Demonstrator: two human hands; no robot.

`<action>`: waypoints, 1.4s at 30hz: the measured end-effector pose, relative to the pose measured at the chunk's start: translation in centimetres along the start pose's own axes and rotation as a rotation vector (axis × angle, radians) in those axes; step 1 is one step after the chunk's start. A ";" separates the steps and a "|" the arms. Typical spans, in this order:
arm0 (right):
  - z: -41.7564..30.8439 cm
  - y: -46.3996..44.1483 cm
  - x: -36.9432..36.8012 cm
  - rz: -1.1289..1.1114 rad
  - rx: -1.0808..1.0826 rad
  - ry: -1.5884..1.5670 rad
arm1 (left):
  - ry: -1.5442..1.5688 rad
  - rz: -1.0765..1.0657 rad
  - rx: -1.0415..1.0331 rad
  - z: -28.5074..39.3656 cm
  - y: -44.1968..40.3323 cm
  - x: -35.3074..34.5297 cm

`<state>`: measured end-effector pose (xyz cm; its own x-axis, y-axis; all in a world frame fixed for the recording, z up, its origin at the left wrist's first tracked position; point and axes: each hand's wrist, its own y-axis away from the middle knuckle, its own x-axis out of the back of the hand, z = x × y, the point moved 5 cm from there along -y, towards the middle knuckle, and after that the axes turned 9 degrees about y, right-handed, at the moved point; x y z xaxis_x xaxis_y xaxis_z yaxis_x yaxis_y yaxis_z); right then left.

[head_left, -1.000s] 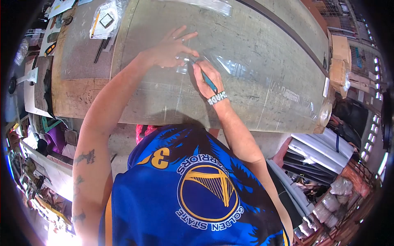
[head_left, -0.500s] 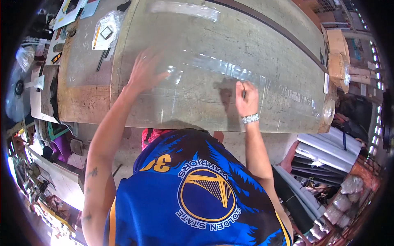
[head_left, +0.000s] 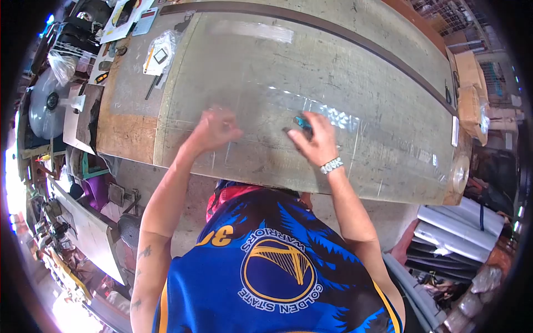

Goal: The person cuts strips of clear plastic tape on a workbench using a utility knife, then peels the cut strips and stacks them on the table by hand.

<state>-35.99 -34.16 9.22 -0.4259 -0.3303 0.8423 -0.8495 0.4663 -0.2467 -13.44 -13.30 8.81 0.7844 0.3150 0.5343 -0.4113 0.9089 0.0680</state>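
Observation:
A clear plastic sheet (head_left: 244, 161) lies over the worktable, with shiny creases and reflections across its middle. Above its near left part is my left hand (head_left: 216, 130), smeared by motion, with the fingers looking partly curled; whether anything is in them I cannot make out. My right hand (head_left: 319, 141), with a patterned band on its wrist, is curled around a small teal-and-dark object (head_left: 301, 122) just over the sheet. The thumb and fingers partly cover that object, so its exact kind is unclear.
A long dark strip (head_left: 333, 40) runs along the table's far side. On the left lie a plastic bag (head_left: 165, 47), a pencil (head_left: 149, 60) and a dark stick-like tool (head_left: 151, 87). A tape roll (head_left: 460, 171) sits at the right corner, below cardboard (head_left: 471, 100). Rolled material (head_left: 455, 233) is stacked at lower right.
My left hand has moved toward me and slightly right, going from spread to more curled. My right hand has shifted a little left and turned, exposing the teal object. The camera view has shifted too.

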 end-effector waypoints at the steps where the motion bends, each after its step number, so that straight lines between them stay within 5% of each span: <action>1: -0.7 -0.2 -1.3 -0.057 -0.044 -0.237 | 0.183 -0.043 -0.005 1.4 -0.1 -0.9; 6: -5.7 -1.5 -3.9 -0.585 -0.390 -1.320 | 0.385 -0.154 0.067 6.2 -1.1 -2.7; 9: -3.9 -2.2 -4.2 -0.629 -0.393 -1.114 | 0.451 -0.173 0.200 5.7 -1.5 -1.8; 14: -0.6 -5.7 -3.4 -0.402 -0.418 -0.992 | 0.466 -0.131 0.261 1.5 -3.7 2.7; 21: 3.7 -15.9 -3.7 -0.178 -0.587 -0.719 | 0.375 0.197 0.220 -5.8 -12.7 11.9; 27: 7.4 -26.2 -8.6 -0.037 -0.600 -0.445 | -0.199 0.620 -0.081 -9.5 -21.8 14.7; 31: 8.5 -28.6 -10.4 -0.029 -0.627 -0.202 | -0.276 0.660 -0.078 -11.7 -24.4 13.9; 42: 10.6 -26.8 -10.4 0.088 -0.683 -0.202 | -0.248 0.733 -0.081 -12.4 -24.7 14.0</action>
<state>-12.08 -51.90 1.96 -0.5890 -0.3828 0.7117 -0.4530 0.8857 0.1014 13.47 -28.00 4.12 0.1942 0.7819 0.5924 -0.7425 0.5119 -0.4321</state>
